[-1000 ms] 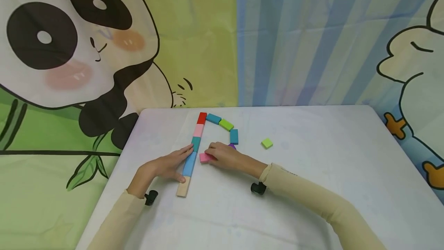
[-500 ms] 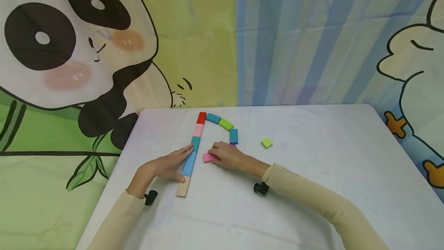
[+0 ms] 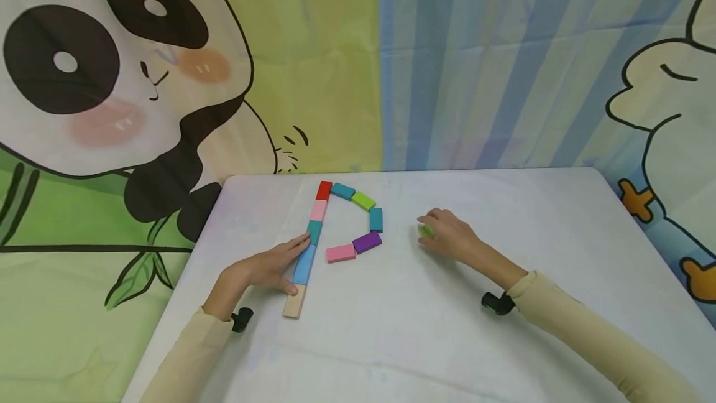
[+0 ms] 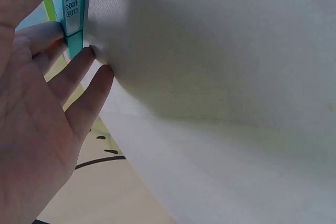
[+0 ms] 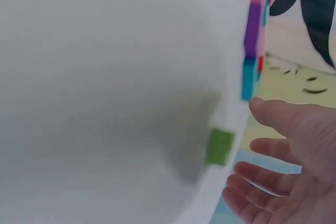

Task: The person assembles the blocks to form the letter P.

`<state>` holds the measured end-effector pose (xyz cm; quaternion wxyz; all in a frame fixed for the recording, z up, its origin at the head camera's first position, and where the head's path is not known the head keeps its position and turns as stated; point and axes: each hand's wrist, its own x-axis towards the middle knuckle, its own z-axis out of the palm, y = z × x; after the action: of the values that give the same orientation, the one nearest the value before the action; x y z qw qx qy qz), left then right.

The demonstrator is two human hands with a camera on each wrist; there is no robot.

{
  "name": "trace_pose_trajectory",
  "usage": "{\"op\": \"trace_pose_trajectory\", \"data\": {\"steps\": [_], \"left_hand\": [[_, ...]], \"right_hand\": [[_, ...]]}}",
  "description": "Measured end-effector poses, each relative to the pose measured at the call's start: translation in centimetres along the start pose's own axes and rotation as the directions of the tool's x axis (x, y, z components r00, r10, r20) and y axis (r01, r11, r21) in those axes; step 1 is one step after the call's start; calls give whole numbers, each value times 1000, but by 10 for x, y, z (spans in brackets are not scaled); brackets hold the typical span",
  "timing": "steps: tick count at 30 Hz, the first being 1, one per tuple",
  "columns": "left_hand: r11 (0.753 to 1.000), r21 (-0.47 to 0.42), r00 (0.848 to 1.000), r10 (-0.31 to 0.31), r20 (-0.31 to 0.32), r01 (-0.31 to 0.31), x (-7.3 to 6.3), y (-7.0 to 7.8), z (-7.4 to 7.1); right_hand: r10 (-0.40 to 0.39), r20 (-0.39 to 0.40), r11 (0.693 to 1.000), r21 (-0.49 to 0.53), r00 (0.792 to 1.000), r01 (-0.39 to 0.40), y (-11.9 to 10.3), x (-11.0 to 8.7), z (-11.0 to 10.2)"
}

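My left hand (image 3: 264, 269) rests along a straight row of flat blocks, fingers extended. Its fingertips touch the teal block (image 3: 314, 232), and the thumb lies at the seam between the light blue block (image 3: 304, 265) and the plain wooden block (image 3: 294, 301). My right hand (image 3: 452, 236) reaches over a small green square block (image 3: 427, 230). In the right wrist view the fingers are spread and apart from the green block (image 5: 219, 147), which lies on the table.
Above the teal block sit a pink block (image 3: 319, 210) and a red block (image 3: 324, 190). A curve bends right from the red one: blue (image 3: 343, 191), lime block (image 3: 363, 201), blue block (image 3: 376, 220), purple block (image 3: 367, 242), pink block (image 3: 340, 254). A gap separates that pink block from the row.
My right hand has let go of the pink block, leaving it beside the purple one, and moved right to the green square block. My left hand stays in place.
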<state>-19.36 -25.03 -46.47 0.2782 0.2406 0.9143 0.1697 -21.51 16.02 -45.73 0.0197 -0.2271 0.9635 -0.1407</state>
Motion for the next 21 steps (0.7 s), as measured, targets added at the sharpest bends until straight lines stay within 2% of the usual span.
{"op": "trace_pose_trajectory", "data": {"steps": [2, 4, 8, 12, 14, 16, 19, 21], "left_hand": [[1000, 2, 1000, -5, 3, 5, -1, -1, 0], [1000, 6, 1000, -5, 4, 5, -1, -1, 0], [1000, 7, 1000, 9, 7, -9, -1, -1, -1], [1000, 5, 1000, 13, 8, -13, -1, 1, -1], [1000, 4, 1000, 3, 10, -3, -1, 1, -2], [1000, -1, 1000, -3, 9, 3, -1, 2, -2], [1000, 0, 1000, -1, 7, 1, -1, 1, -1], [1000, 10, 1000, 6, 5, -6, 0, 0, -1]], "right_hand": [[29, 7, 1000, 5, 1000, -29, 14, -9, 3], [21, -6, 1000, 17, 1000, -21, 24, -14, 8], [-62, -45, 997, 36, 997, 63, 30, -13, 14], [-107, 35, 992, 64, 994, 104, 25, -6, 10], [-117, 83, 991, 80, 990, 110, 17, -2, 9], [-147, 94, 983, 120, 985, 135, 3, 3, 7], [-234, 46, 957, 186, 971, 222, -28, 11, 7], [-297, 12, 932, 224, 955, 287, -53, 19, 9]]}}
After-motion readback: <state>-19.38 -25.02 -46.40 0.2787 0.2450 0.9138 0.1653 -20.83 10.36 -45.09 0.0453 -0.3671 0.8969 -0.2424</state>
